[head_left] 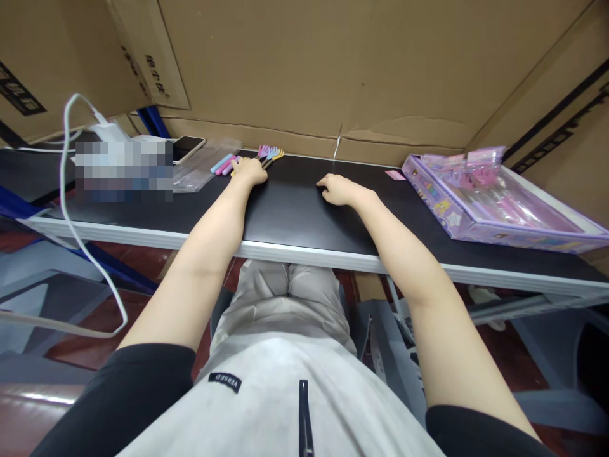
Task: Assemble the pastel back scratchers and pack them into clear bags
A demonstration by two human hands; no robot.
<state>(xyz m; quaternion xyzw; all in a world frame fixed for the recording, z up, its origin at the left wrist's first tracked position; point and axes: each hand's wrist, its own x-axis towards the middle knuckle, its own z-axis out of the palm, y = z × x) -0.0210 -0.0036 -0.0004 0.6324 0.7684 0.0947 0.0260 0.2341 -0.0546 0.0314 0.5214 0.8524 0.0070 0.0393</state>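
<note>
Several small back scratchers with claw-shaped heads [270,153] in purple, blue and yellow lie near the back of the black table. Their blue, pink and purple handles [223,165] stick out to the left. Across them rests my left hand [250,171], fingers curled down around the yellow one's handle area; the palm side is hidden. My right hand [337,189] rests on the tabletop to the right, apart from the scratchers. Its fingers are folded in, the index finger pointing left, and nothing shows in them.
On the right stands a purple display box [457,219] with plastic-wrapped pink items. A small pink card [394,175] lies beside it. At left are clear plastic bags [202,168], a phone [189,147] and a white cable [71,216] hanging over the edge. Cardboard [295,70] walls the back.
</note>
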